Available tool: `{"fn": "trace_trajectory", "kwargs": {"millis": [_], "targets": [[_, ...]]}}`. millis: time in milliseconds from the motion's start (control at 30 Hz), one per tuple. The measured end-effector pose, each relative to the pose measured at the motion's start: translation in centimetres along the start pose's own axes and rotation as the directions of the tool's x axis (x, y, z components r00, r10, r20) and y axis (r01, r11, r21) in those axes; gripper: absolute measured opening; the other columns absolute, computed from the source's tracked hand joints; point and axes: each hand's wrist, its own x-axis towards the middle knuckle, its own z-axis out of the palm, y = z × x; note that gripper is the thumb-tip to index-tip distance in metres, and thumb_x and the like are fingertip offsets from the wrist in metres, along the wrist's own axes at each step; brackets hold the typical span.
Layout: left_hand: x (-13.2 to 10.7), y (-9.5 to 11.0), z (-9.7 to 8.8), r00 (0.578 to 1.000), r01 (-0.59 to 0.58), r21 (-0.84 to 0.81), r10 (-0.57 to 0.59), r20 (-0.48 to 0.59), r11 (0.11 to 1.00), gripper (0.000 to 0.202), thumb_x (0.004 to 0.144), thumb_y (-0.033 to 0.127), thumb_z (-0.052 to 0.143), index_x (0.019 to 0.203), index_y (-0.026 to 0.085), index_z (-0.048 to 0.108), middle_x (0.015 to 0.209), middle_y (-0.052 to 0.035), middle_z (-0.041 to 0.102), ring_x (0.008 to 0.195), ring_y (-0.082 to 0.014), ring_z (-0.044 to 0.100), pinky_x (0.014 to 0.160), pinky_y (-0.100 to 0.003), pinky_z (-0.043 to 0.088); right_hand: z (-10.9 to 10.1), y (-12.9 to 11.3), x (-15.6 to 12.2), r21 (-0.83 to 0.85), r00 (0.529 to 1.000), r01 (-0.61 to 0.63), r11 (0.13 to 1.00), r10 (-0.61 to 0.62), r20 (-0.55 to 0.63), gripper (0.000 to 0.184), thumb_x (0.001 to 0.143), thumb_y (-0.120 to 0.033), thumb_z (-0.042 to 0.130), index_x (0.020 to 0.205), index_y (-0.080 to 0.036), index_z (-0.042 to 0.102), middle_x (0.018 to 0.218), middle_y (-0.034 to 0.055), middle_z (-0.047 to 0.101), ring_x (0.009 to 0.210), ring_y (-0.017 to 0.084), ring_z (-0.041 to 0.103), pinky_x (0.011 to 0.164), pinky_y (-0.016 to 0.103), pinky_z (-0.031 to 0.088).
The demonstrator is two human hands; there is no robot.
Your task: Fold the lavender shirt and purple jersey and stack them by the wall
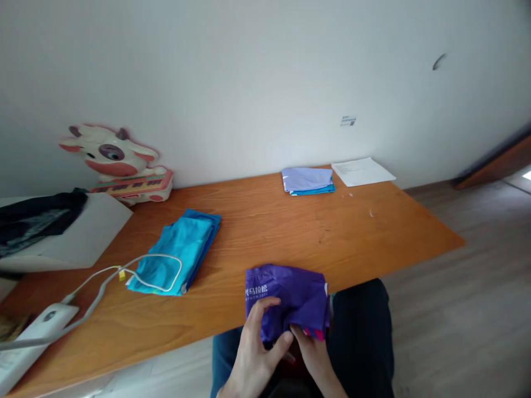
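A bunched purple cloth [294, 290] with white printed lettering lies over the desk's front edge and my lap; its exact kind is unclear. A bit of pink shows at its lower right. My left hand [259, 354] touches its lower left part, index finger stretched over the fabric and thumb spread apart; the other fingers are hidden. Under the lower edge of the cloth, my right hand [313, 354] has its fingers tucked out of sight, so its grip does not show.
On the wooden desk [249, 221], folded blue cloths [178, 249] lie left under a white cable [166, 255]. A white power strip [45, 331], a white box [83, 232] with dark cloth, and a cow toy keyboard [120, 166] stand left. Folded lilac cloth [307, 178] and paper [363, 171] lie at the back.
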Motion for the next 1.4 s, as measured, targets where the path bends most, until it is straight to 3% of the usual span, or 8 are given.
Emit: {"fn": "trace_trajectory", "kwargs": {"millis": [200,367,533,700,833,1033,1233,1400], "targets": [[5.0,3.7,3.7,0.995,-0.103,0.045,0.104,-0.012,0.994,0.027,0.090,0.047,0.076,0.114,0.034,0.073,0.122,-0.0118,0.068,0.115,-0.0354,0.067,0.100,-0.052,0.055,-2.9,-2.9,0.4,-0.222,0.992,0.046,0.974,-0.070,-0.101,0.056,0.093,-0.063,0.062,0.140,-0.033,0.064,0.145,0.0104,0.066,0.140,0.036,0.056,0.126,0.060,0.038],[8.7,4.1,4.9,0.980,-0.160,-0.239,0.125,-0.156,0.958,0.023,0.103,0.046,0.055,0.096,0.028,0.067,0.098,-0.0064,0.068,0.094,-0.0255,0.067,0.086,-0.038,0.055,-5.8,-6.0,3.0,-0.138,0.977,0.170,0.976,-0.186,-0.109,0.047,0.098,-0.056,0.061,0.136,-0.029,0.069,0.139,0.0087,0.070,0.143,0.034,0.055,0.129,0.060,0.032],[9.7,1.5,0.5,0.783,-0.331,-0.431,-0.011,-0.622,0.839,0.021,0.099,0.048,0.057,0.097,0.028,0.053,0.092,-0.0016,0.063,0.086,-0.0202,0.065,0.082,-0.033,0.055,-12.7,-6.6,7.9,0.353,0.848,0.278,0.893,-0.056,-0.527,0.042,0.085,-0.051,0.074,0.117,-0.025,0.072,0.120,0.0069,0.077,0.122,0.030,0.070,0.112,0.053,0.054],[4.1,-3.6,-4.5,0.681,-0.249,-0.390,-0.126,-0.721,0.886,0.018,0.085,0.036,0.068,0.097,0.032,0.055,0.093,-0.0012,0.059,0.079,-0.0210,0.062,0.069,-0.034,0.053,-23.2,-3.4,9.9,0.251,0.810,0.285,0.925,-0.092,-0.580,0.066,0.079,-0.041,0.077,0.141,-0.030,0.058,0.133,0.0083,0.071,0.113,0.026,0.074,0.097,0.047,0.062],[0.2,-5.9,-5.6,0.728,-0.133,-0.339,-0.140,-0.671,0.931,0.017,0.088,0.042,0.067,0.086,0.030,0.055,0.074,0.0015,0.051,0.061,-0.0199,0.051,0.054,-0.032,0.041,-29.0,-0.9,9.0,-0.096,0.668,0.276,0.956,-0.263,-0.696,0.072,0.080,-0.047,0.078,0.146,-0.028,0.056,0.149,0.0147,0.061,0.118,0.027,0.070,0.104,0.050,0.056],[6.5,-4.2,-6.3,0.919,0.061,0.233,0.037,-0.393,0.971,0.040,0.092,0.062,0.062,0.109,0.026,0.070,0.109,-0.0086,0.074,0.103,-0.0331,0.070,0.091,-0.046,0.057,-28.9,-3.6,12.8,-0.480,0.857,0.248,0.841,-0.421,-0.295,0.040,0.098,-0.049,0.059,0.125,-0.022,0.072,0.128,0.0146,0.074,0.113,0.027,0.071,0.102,0.046,0.055],[15.9,-3.7,-7.0,0.934,0.130,0.672,0.136,-0.329,0.729,0.048,0.096,0.057,0.060,0.125,0.020,0.068,0.122,-0.0163,0.070,0.116,-0.0357,0.066,0.102,-0.048,0.051,-28.8,-4.5,21.0,-0.761,0.863,0.049,0.647,-0.410,-0.293,0.074,0.095,-0.034,0.061,0.162,-0.011,0.040,0.148,0.0240,0.060,0.129,0.032,0.064,0.110,0.048,0.049],[18.9,-4.3,-7.4,0.950,0.045,0.687,0.181,-0.254,0.725,0.022,0.100,0.038,0.056,0.101,0.025,0.073,0.108,-0.0096,0.072,0.105,-0.0284,0.069,0.090,-0.037,0.053,-30.5,-3.8,24.1,-0.820,0.927,0.014,0.572,-0.315,-0.204,0.036,0.093,-0.026,0.062,0.125,-0.013,0.072,0.126,0.0202,0.072,0.117,0.029,0.068,0.105,0.043,0.050]]}}
